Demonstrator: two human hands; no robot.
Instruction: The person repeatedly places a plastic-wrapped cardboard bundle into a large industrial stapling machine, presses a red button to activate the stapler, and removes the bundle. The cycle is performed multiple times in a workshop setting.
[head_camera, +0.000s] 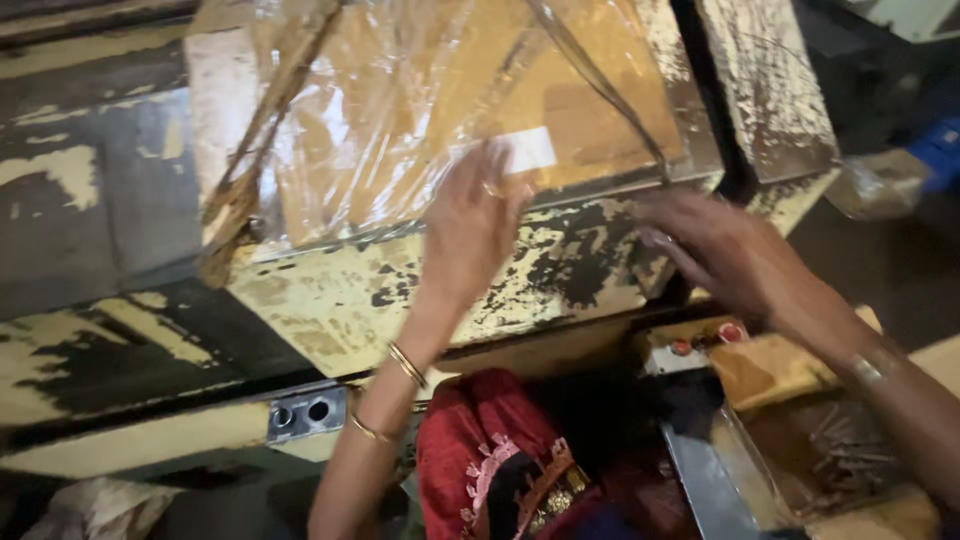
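On the far left is the old desk (330, 300), its cream paint chipped and flaking over dark metal. A small metal plate with two holes (306, 413) sits on its front edge. On the desk lies a flat brown cardboard piece inside a clear plastic bag (400, 130), tilted a bit, with a white label (530, 150) near its lower edge. The left hand (475, 225) lies open and flat on the bag's near edge, fingers spread, likely pressing so the slippery plastic stays put. Thin gold bangles (405, 365) ring that wrist. Below is red cloth with trim (490, 460). The right hand (715, 245) is open too, fingers curled loosely, close to the bag's right corner; whether it touches is unclear. Farthest right, a box of nails (830, 455) sits low.
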